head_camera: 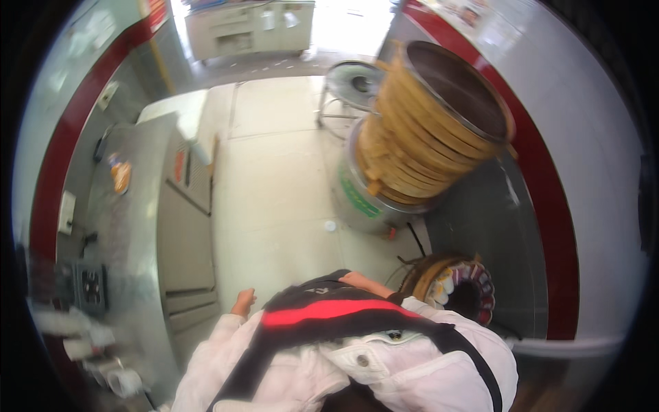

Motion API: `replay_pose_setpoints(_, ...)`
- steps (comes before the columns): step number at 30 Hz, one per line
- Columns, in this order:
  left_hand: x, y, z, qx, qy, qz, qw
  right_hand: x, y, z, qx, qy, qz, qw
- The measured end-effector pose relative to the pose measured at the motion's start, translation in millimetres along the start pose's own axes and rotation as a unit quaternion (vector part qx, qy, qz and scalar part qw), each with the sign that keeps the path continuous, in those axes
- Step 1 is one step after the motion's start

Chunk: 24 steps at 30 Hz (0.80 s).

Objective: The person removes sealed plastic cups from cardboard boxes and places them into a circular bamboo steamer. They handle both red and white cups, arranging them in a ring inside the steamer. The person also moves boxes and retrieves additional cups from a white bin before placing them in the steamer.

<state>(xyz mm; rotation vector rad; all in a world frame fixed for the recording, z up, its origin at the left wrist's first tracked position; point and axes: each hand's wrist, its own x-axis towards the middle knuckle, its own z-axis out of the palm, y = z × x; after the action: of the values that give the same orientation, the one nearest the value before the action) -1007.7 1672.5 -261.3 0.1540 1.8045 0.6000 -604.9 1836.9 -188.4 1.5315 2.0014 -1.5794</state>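
My left hand (243,302) hangs by my left side over the floor, its fingers curled in and nothing visible in it. It is nearest to the steel counter (188,242) on the left. Across my front, my right hand (359,281) lies against the black apron (309,288) with its red band; its fingertips are partly hidden, so a grip on the cloth is uncertain. Ahead to the right, a tall stack of bamboo steamer baskets (412,139) rests on a large metal steamer drum (345,190).
A round metal stool (350,82) stands beyond the stack. Close on my right is a round container (463,288) ringed with packets. An orange packet (120,175) and a dark grey device (90,286) sit on the counter. A small white round object (330,225) lies on the tiled floor (273,180).
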Motion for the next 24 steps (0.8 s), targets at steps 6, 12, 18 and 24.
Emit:
replay_pose_setpoints(6,6.3,-34.9,-38.9,0.136,-0.048,0.148,0.978,72.7,-26.1,-37.1,-0.128,0.115,0.038,0.984)
replay_pose_setpoints(12,105.0,48.9,-36.3,0.276,-0.065,0.232,0.931,168.0,11.9,-89.8,0.073,0.114,0.081,0.988)
replay_pose_setpoints(18,138.6,200.5,-64.7,-0.181,0.096,-0.010,0.979,354.7,-28.6,-156.8,0.195,-0.021,0.105,0.975)
replay_pose_setpoints(24,156.3,364.4,-111.2,-0.266,0.128,0.037,0.955,539.6,-279.6,-257.6,-0.118,-0.091,-0.149,0.978)
